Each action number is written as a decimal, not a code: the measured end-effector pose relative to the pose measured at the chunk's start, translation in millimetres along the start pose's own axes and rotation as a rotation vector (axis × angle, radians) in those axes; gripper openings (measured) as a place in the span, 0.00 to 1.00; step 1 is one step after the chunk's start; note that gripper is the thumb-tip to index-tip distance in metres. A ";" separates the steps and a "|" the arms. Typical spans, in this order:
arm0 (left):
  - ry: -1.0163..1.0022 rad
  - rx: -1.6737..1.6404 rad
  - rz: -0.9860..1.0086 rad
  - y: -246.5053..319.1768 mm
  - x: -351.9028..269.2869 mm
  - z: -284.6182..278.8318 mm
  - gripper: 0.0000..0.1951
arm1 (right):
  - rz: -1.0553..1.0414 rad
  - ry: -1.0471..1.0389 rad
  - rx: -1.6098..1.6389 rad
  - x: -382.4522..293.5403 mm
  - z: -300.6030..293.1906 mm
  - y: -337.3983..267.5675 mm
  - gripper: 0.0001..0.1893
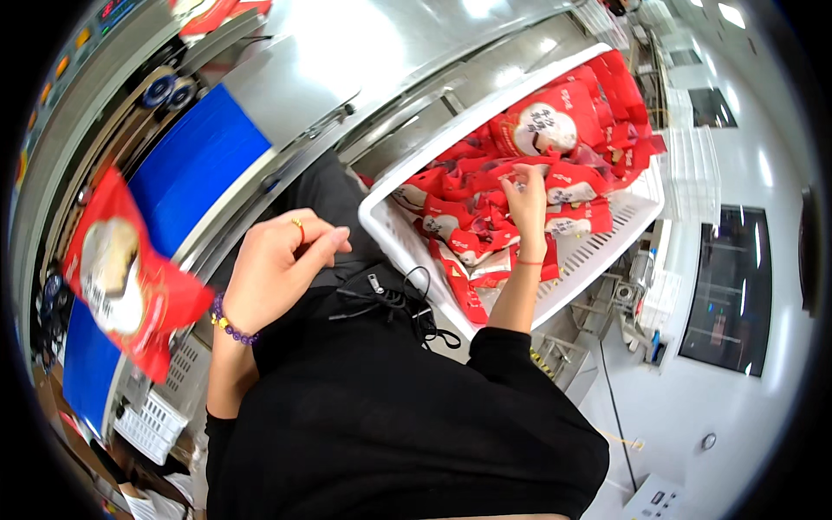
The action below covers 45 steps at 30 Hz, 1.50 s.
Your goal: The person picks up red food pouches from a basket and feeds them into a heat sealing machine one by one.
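Observation:
My left hand [279, 266], with a purple bead bracelet and a ring, hovers over my lap beside the conveyor. Its fingers are curled in with the thumb against them, and nothing shows in it. Left of it, a red printed pouch [120, 279] lies tilted over the blue conveyor belt [195, 169]. My right hand [528, 198] reaches into a white plastic crate [578, 279] heaped with red pouches [549, 120]. Its fingertips touch the pouches in the middle of the heap; whether they pinch one is unclear.
A shiny steel surface [312, 71] adjoins the belt's far end, with another red pouch [201, 16] at the top left. Below the belt stands a white basket [151, 426]. Part of another person [156, 500] shows at lower left. Stacked white crates [692, 172] stand beyond, at right.

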<state>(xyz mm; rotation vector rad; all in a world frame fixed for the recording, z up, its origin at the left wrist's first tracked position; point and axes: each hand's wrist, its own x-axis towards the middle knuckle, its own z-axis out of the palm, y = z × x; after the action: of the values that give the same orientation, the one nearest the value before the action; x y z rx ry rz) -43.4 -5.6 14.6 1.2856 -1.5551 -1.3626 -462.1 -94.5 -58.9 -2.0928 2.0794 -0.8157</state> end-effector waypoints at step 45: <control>0.878 -0.374 0.180 -38.7 -25.4 -40.7 0.15 | 0.006 -0.552 1.096 -16.3 63.5 -299.4 0.18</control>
<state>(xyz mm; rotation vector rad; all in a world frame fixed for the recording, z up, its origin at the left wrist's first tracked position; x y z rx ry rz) 10.4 8.6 -11.8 1.2183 -0.7426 -0.7441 -163.2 -75.9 6.5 -1.4252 0.9646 -0.9185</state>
